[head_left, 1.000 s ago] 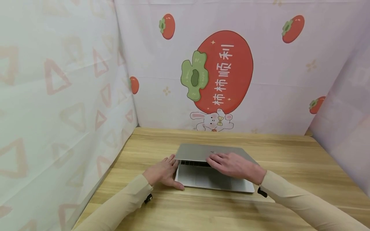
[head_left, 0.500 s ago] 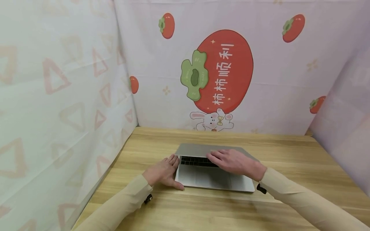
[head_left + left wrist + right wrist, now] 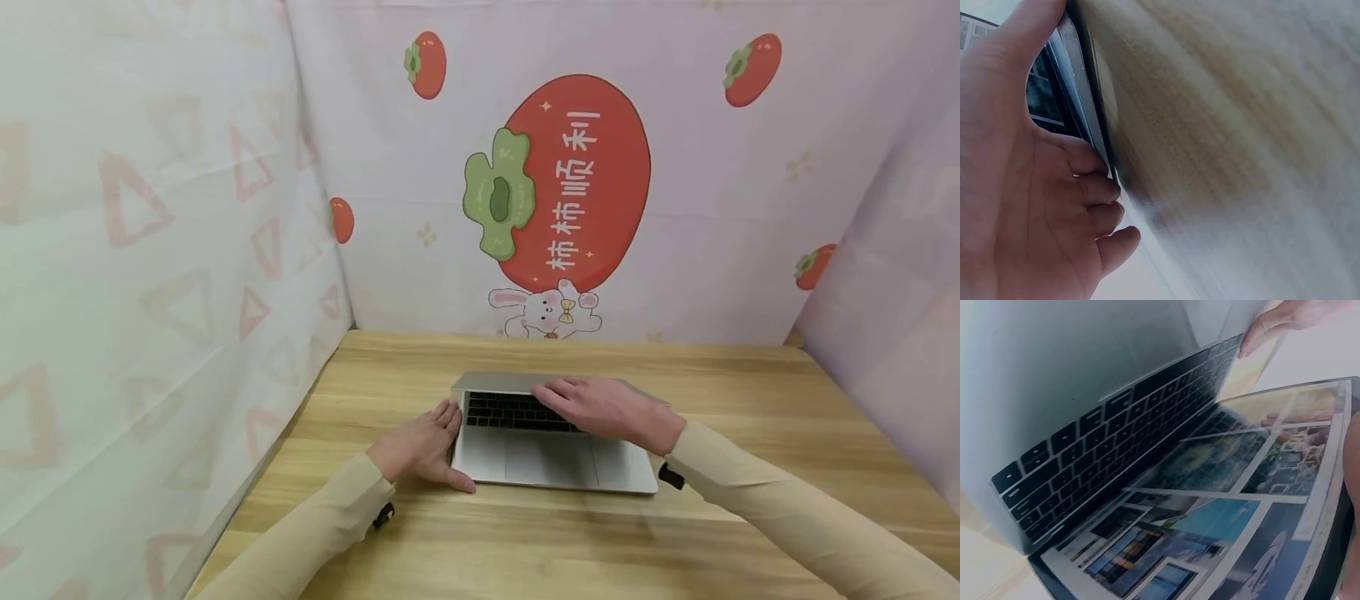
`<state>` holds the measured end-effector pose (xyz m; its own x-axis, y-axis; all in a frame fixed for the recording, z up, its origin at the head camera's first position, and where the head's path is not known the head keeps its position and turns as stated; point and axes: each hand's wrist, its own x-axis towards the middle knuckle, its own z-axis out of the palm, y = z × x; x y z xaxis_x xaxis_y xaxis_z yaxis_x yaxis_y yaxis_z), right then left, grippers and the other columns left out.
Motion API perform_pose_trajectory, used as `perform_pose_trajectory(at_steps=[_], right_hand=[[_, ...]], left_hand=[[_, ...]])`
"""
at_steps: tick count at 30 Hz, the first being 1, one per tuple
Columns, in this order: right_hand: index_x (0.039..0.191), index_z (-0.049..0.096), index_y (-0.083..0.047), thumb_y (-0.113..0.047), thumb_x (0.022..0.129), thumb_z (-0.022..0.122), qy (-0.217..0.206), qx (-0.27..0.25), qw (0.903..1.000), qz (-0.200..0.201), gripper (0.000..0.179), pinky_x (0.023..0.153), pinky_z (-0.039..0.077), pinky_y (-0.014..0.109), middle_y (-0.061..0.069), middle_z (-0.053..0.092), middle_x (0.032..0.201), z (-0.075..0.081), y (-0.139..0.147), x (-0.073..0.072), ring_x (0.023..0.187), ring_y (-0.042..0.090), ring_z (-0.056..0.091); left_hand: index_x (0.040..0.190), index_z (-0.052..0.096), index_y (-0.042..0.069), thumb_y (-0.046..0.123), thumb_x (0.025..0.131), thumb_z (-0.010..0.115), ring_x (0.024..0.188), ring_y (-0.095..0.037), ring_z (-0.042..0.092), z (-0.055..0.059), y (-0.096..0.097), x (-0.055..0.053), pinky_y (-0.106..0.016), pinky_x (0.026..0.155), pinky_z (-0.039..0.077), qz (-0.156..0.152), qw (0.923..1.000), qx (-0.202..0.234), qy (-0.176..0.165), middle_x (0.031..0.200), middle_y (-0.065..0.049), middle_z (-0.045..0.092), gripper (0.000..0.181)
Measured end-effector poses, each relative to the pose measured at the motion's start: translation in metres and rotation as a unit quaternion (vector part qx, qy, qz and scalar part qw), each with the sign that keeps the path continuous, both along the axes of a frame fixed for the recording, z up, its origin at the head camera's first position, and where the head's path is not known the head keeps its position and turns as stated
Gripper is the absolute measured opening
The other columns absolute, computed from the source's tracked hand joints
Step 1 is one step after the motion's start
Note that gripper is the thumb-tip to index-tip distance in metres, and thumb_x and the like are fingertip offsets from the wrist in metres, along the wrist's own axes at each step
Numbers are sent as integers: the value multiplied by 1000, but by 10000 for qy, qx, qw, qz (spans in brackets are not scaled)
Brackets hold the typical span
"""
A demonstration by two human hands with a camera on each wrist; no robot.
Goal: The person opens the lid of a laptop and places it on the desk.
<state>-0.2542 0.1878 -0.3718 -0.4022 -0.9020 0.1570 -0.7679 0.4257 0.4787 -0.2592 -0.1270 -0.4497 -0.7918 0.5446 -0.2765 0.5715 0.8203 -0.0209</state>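
Observation:
A silver laptop (image 3: pixel 483 454) lies on the table with its lid (image 3: pixel 495 382) raised partway over the black keyboard (image 3: pixel 498 412). My right hand (image 3: pixel 607 408) holds the lid by its front edge, right of the middle. Its thumb is hidden in the head view. In the right wrist view the lit screen (image 3: pixel 1210 519) shows several pictures, and part of the right hand (image 3: pixel 1352 469) is at the lid's edge. My left hand (image 3: pixel 423 446) rests along the laptop's left side, thumb at the front corner, fingers extended. The left wrist view shows that hand (image 3: pixel 1029 187) against the laptop's edge (image 3: pixel 1082 75).
The wooden table (image 3: pixel 420 550) extends around the laptop. A white cloth with triangles (image 3: pixel 180 317) borders the left side. Behind stands a backdrop (image 3: pixel 405 275) printed with persimmons and a rabbit; another pale cloth (image 3: pixel 900 275) hangs at the right.
The lid has risen, with my right hand on it, uncovering more keyboard rows. My left hand stays beside the laptop. The head view has shifted slightly.

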Motion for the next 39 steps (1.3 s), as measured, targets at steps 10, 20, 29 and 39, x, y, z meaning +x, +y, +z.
perform_pose_trajectory(at_steps=[10, 20, 29, 39], right_hand=[[133, 49, -8, -8, 87, 72, -102, -461, 9988, 108, 51, 57, 55, 25, 6, 69, 113, 7, -7, -10, 77, 16, 68], [128, 54, -8, -8, 85, 74, -184, -708, 9973, 76, 47, 56, 53, 22, 3, 69, 95, 11, -9, -14, 68, 12, 64], [127, 55, -9, -5, 86, 73, -779, -881, 9928, -236, 46, 64, 58, 25, 3, 71, 98, 19, -11, -21, 69, 13, 65], [118, 57, -14, -7, 91, 67, -1126, -1155, 9856, -504, 30, 56, 50, 16, -1, 71, 88, 30, -12, -29, 54, 6, 50]], left_hand=[[155, 19, 0, 91, 71, 46, 153, -32, 13, 3, 0, 1, -41, 123, 22, 23, 10000, -89, -3, 164, -19, 13, 127], [156, 17, 1, 91, 71, 47, 153, -31, 12, 4, -1, 1, -44, 123, 22, 48, 10000, -24, -82, 164, -17, 12, 127], [156, 18, 2, 90, 71, 49, 153, -31, 12, 7, 1, -1, -41, 124, 20, 56, 9998, -157, -87, 164, -17, 12, 126], [156, 19, 1, 89, 71, 50, 154, -30, 12, 8, 4, 0, -41, 123, 22, 152, 9997, -110, -128, 164, -17, 13, 125]])
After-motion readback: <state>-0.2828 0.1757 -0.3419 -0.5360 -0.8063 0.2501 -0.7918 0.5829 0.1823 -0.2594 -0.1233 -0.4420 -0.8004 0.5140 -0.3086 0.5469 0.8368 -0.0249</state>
